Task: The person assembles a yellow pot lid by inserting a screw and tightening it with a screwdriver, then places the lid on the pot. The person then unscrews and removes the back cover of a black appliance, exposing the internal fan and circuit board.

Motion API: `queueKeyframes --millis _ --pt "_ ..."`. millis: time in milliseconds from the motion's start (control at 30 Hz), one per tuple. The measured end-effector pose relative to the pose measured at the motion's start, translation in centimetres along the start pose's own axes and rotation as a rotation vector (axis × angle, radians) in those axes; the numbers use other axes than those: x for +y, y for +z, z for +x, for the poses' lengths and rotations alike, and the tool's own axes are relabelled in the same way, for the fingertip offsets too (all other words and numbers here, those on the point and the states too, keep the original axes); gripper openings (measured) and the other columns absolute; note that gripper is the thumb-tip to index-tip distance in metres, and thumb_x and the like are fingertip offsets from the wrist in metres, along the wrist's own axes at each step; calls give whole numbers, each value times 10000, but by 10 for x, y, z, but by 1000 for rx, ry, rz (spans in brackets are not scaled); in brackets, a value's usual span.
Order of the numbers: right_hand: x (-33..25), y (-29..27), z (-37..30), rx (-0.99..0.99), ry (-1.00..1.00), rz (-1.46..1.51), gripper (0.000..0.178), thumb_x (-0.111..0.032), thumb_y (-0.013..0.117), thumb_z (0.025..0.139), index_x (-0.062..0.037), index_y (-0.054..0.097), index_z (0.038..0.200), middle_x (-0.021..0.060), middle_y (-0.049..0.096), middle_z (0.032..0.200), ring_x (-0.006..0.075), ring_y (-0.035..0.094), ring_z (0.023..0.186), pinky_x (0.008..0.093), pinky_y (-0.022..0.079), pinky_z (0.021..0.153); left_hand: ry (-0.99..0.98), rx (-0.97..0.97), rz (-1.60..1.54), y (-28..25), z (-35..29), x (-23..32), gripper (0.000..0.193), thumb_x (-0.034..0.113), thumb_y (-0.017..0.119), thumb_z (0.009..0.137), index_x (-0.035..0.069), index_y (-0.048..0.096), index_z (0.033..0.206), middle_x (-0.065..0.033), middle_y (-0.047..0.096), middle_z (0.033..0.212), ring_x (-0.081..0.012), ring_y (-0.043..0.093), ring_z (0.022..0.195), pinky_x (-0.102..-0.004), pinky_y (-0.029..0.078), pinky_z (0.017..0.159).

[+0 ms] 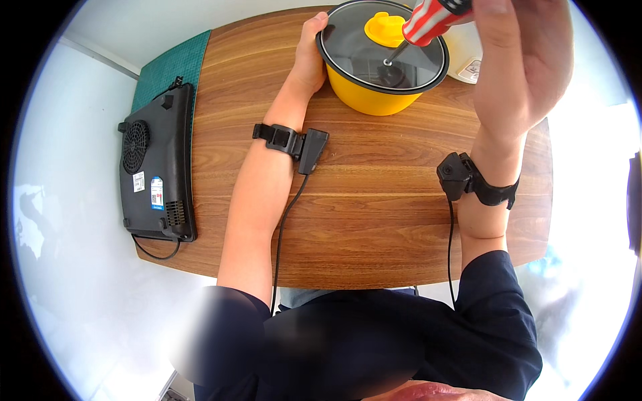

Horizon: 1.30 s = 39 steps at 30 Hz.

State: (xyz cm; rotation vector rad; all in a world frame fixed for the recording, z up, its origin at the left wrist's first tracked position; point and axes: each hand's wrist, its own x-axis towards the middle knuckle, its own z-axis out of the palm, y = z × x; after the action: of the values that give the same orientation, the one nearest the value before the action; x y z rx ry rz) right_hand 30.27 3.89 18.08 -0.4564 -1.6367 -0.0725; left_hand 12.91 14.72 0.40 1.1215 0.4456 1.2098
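A yellow pot (374, 101) stands at the far side of the table, covered by a dark glass lid (358, 57) with a black rim. On the lid is a yellow knob (386, 29). My left hand (311, 55) grips the pot's left side at the rim; some of its fingers are hidden. In my right hand (528, 60), raised at the far right, is a screwdriver (428, 23) with a red and white striped handle. Its shaft slants down to the left, and the tip meets a small round metal piece on the lid, beside the knob.
A black appliance like an induction cooker (157, 167), underside showing, lies at the left, partly over a green cutting mat (177, 63). Behind the pot on the right is a pale item (465, 50). Black devices (311, 151) with cables are strapped to both forearms above the wooden table (374, 227).
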Motion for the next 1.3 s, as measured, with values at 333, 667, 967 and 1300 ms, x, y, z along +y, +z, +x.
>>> queueKeyframes --millis 333,667,967,1300 --pt "12 0 11 -11 -204 -141 513 -308 664 1017 37 519 1369 117 636 1200 151 629 1008 292 525 884 -27 29 -9 7 -4 3 564 561 519 964 74 661 1209 -80 690 1201 -190 628 1103 -343 466 987" --pt "-15 -26 14 -210 -120 -165 438 -253 595 1046 20 521 1380 129 635 1193 131 615 975 276 506 867 -30 43 -30 14 -1 3 577 563 524 960 62 669 1207 -81 694 1188 -194 633 1093 -341 472 979" --pt "-1 -17 13 -110 -212 -359 434 -230 631 1020 37 541 1350 145 643 1202 147 623 1039 288 499 886 -45 55 -45 16 -1 4 603 564 505 971 41 669 1223 -97 700 1219 -208 639 1114 -346 468 1001" --pt "0 -31 9 -179 -109 -141 490 -268 689 1015 48 524 1351 107 650 1146 142 634 983 275 513 867 3 -15 -26 6 3 -5 558 555 507 977 71 661 1208 -65 689 1185 -173 624 1101 -334 469 977"
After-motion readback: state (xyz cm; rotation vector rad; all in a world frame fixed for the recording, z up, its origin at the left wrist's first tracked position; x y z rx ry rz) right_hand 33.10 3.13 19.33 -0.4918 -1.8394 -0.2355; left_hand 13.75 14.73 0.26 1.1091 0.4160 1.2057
